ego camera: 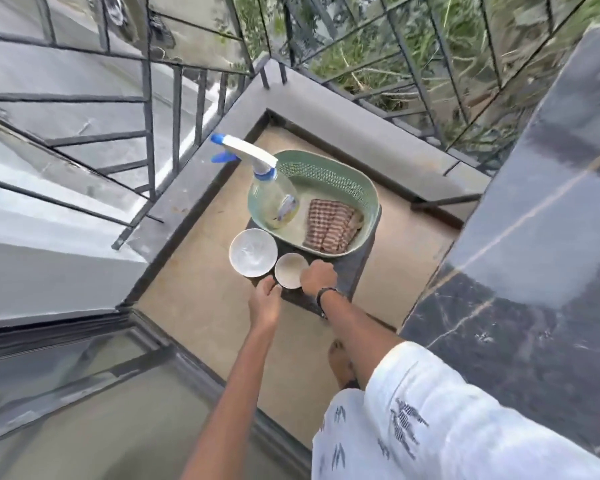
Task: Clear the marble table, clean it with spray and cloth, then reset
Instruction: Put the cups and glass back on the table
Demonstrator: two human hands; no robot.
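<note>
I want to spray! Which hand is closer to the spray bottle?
Left. The left hand is just below the bottle, near the bowls; the right hand sits further right.

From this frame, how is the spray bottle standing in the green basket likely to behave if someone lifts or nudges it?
The spray bottle looks tall and narrow, leaning against the basket wall, so a nudge would probably tip it. Its clear body seems to hold only a little liquid, so it is likely light. The white trigger head gives an easy grip, and the plastic is probably not fragile.
</note>
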